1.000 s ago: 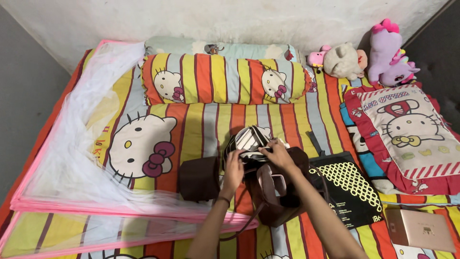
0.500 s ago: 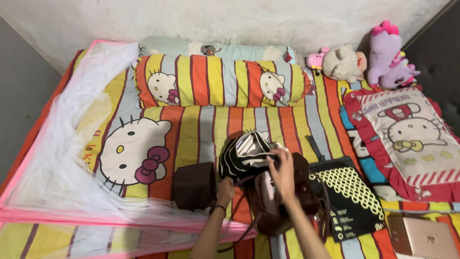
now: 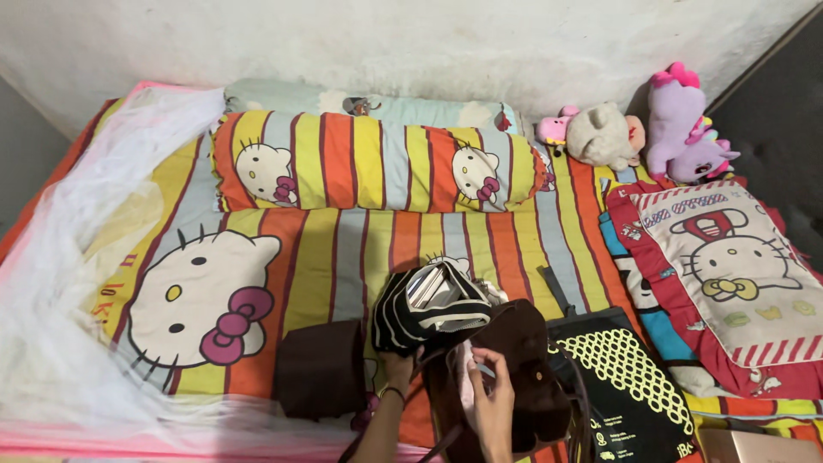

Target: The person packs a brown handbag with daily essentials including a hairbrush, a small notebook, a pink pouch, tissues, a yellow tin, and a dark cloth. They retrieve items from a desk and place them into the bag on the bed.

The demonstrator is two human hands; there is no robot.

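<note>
So the left hand [image 3: 397, 370] has its fingers clenched on the edge of the black-and-white striped fabric pouch [image 3: 431, 307], sitting on the striped cartoon-cat bedsheet [image 3: 343, 249]. The right hand [image 3: 490, 403] is gripping the rim of the open dark brown leather bag [image 3: 527, 377] just beside it.

The one head-worn camera looks steeply down and forward across the striped bed [image 3: 343, 249] toward the wall [image 3: 411, 43].
</note>
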